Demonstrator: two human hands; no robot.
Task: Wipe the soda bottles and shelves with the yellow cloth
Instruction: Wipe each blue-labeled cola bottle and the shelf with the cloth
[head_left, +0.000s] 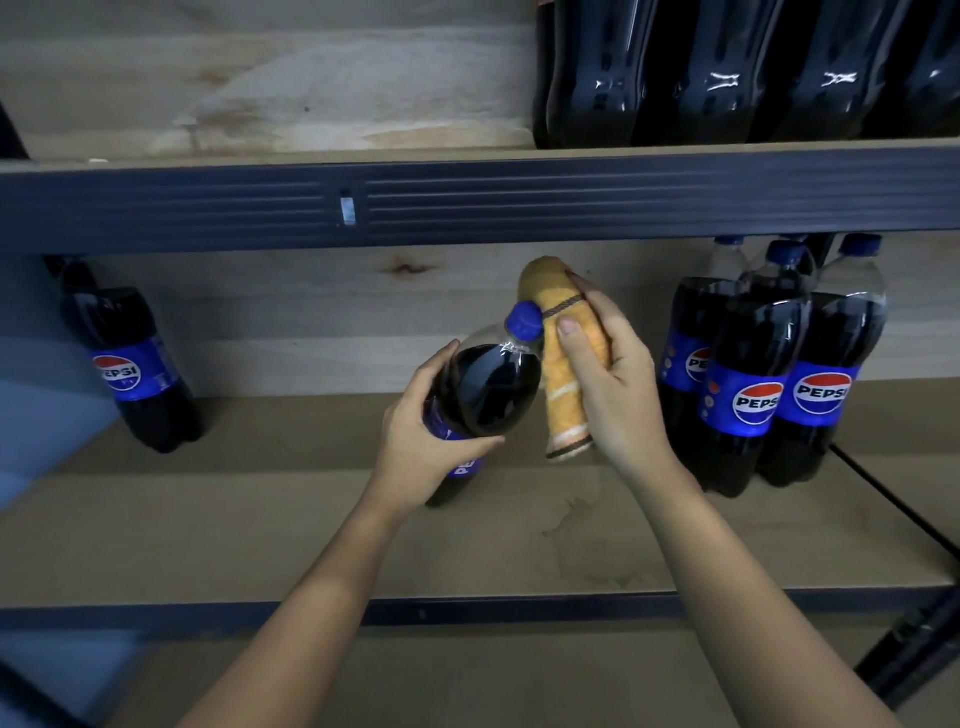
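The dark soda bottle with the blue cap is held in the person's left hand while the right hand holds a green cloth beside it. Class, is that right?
One detail is wrong: the head view shows the folded cloth in the right hand is yellow, not green. The left hand does hold the dark soda bottle with the blue cap.

Shop or stockroom, dark metal racking with wooden shelves (311, 519), grouped identical cola bottles (753, 384) on them, more bottles (727, 78) on the shelf above

Glossy plastic bottle (488, 384); nubby yellow cloth (563, 374); matt wooden shelf board (260, 519); ribbed metal rail (571, 200).
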